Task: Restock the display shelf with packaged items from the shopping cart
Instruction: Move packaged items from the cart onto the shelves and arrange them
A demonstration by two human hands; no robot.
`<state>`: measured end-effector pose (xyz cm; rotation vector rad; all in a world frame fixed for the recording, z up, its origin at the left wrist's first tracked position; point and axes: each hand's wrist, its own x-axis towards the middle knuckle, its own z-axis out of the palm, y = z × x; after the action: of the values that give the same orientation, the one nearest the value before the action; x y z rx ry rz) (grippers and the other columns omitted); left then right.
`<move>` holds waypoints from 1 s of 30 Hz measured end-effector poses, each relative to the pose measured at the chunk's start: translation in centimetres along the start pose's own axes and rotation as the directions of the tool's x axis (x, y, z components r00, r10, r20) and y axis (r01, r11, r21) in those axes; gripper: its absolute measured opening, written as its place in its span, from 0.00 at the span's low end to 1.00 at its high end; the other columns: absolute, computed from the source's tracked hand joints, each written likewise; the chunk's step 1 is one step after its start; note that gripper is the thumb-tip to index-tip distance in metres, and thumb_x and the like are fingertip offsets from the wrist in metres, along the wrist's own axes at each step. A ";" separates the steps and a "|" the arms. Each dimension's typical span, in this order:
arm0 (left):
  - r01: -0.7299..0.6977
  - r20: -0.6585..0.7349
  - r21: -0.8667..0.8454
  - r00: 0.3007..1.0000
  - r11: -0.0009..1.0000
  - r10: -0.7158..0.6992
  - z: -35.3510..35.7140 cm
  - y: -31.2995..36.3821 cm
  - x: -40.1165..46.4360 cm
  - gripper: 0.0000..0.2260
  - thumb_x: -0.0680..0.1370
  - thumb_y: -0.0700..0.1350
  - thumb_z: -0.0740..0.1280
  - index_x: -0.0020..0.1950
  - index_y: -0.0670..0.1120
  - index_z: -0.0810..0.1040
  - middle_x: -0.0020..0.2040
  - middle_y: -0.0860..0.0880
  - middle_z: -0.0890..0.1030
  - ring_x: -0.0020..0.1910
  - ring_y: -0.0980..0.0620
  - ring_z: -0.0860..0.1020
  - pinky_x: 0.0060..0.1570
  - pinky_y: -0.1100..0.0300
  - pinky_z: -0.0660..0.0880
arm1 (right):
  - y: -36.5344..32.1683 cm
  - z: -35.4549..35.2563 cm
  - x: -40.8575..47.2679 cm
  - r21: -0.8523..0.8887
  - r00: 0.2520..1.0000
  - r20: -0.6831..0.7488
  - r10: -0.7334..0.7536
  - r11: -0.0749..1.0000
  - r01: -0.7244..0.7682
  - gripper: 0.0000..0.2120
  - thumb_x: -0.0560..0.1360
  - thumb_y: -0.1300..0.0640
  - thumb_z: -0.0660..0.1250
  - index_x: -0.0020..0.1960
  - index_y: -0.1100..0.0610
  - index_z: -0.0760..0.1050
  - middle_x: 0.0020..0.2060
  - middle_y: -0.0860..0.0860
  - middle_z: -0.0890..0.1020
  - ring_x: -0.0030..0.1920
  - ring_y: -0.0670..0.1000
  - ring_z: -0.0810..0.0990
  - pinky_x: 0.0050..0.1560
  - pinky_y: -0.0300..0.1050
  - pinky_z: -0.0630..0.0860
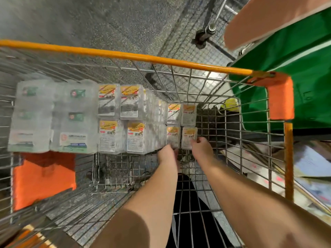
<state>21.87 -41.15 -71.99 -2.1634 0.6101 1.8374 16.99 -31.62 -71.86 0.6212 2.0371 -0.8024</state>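
Both of your hands are down inside the shopping cart (279, 97), at the small stack of packs (181, 127) that sits just right of the big row of packs (121, 119). Your right hand (201, 148) pinches the lower right pack (189, 137) at its near edge. Your left hand (167, 153) touches the near edge of the pack (172, 136) beside it, but you cannot tell from here if its fingers are closed on it or only resting there.

Here is what could go wrong. The packs are smooth, clear plastic, and you hold them only by a thin edge, so one could slip out and fall back into the cart. If you pull the bottom two, the two packs just behind them may tip over. A pack corner could also catch on the wire wall of the cart when you lift. The picture is blurry, so your head is moving; look steady before you lift.

Each pack stands with its label facing up at you. Its long side runs from near you to away from you, toward the orange bar (125, 55) of the cart. The yellow top of the label points away from you, and the barcode end is closest to your hands.
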 end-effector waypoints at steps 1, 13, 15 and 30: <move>0.024 0.005 -0.039 1.000 0.999 -0.023 -0.1 0.4 -0.3 0.05 0.80 0.42 0.62 0.53 0.45 0.76 0.49 0.44 0.82 0.43 0.49 0.79 0.42 0.58 0.72 | -0.1 0.3 0.1 -0.018 1.000 -0.019 -0.010 1.000 0.010 0.15 0.81 0.49 0.61 0.63 0.57 0.74 0.47 0.51 0.78 0.37 0.45 0.74 0.31 0.40 0.67; -0.029 0.173 0.211 0.985 0.977 -0.008 -3.2 2.0 -1.9 0.13 0.80 0.39 0.58 0.64 0.38 0.74 0.54 0.40 0.78 0.44 0.45 0.79 0.33 0.57 0.79 | -1.5 0.0 -1.5 -0.029 0.999 -0.046 -0.005 1.000 0.003 0.21 0.81 0.51 0.61 0.72 0.57 0.66 0.59 0.54 0.77 0.42 0.50 0.74 0.37 0.43 0.68; -0.032 0.228 0.256 0.973 0.966 -0.029 -4.1 2.5 -2.8 0.14 0.82 0.39 0.56 0.66 0.37 0.72 0.59 0.39 0.77 0.49 0.43 0.78 0.44 0.53 0.80 | -2.0 -0.5 -2.8 -0.043 0.999 -0.031 -0.009 0.999 0.007 0.25 0.81 0.50 0.61 0.75 0.57 0.61 0.66 0.55 0.74 0.54 0.55 0.77 0.45 0.44 0.69; -0.652 0.648 0.422 0.703 0.630 0.295 -6.0 4.0 -27.3 0.05 0.80 0.41 0.60 0.50 0.42 0.75 0.36 0.49 0.75 0.27 0.54 0.68 0.25 0.64 0.61 | -3.5 -13.4 -26.9 0.089 0.893 -0.258 -0.369 0.911 0.402 0.11 0.79 0.56 0.61 0.38 0.53 0.71 0.33 0.52 0.75 0.36 0.53 0.74 0.30 0.36 0.66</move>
<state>21.94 -42.96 -43.80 -1.0193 1.5371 1.9383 21.74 -27.84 -42.15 0.4020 2.3801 -1.1594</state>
